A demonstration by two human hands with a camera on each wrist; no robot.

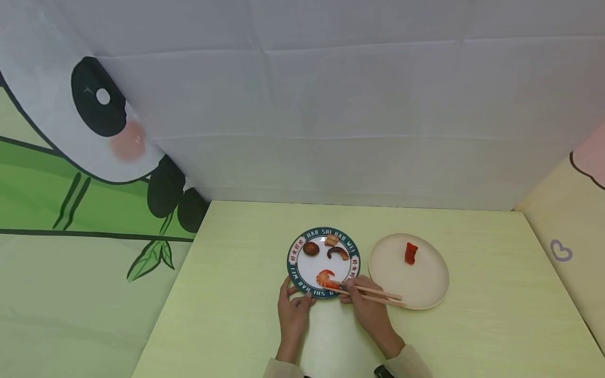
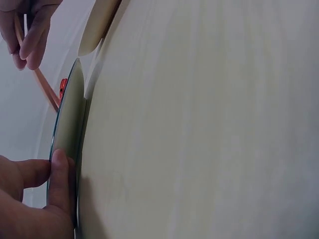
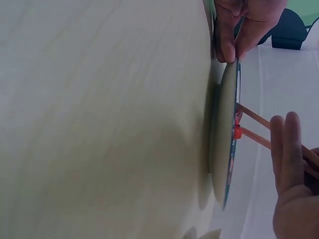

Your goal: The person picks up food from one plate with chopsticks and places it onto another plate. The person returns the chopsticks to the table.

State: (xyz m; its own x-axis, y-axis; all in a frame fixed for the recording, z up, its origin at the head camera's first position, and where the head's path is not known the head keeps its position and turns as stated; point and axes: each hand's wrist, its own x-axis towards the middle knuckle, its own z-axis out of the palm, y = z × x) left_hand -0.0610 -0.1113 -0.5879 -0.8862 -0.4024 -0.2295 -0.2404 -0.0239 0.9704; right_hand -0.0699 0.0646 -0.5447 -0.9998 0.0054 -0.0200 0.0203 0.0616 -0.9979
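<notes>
My left hand (image 1: 294, 315) pinches the near left rim of a white plate (image 1: 353, 252) with a dark teal lettered border, thumb on top and fingers beneath. In the right wrist view the plate's pale underside (image 3: 223, 144) shows. My right hand (image 1: 371, 311) holds wooden chopsticks (image 1: 385, 294), their tips at an orange shrimp (image 1: 325, 278) by the plate's near edge. Farther back on this plate lie a brown mushroom-like piece (image 1: 310, 248), a curled dark tentacle piece (image 1: 337, 252) and a tan chunk (image 1: 332, 240).
To the right stands a cream plate (image 1: 427, 289) with a red piece of food (image 1: 411, 253) on it, partly behind the chopsticks' rear ends. Both plates are on a pale yellow-green table (image 1: 227, 299). A grey-white fabric wall (image 1: 331, 105) rises along the back edge, with printed panels at the sides.
</notes>
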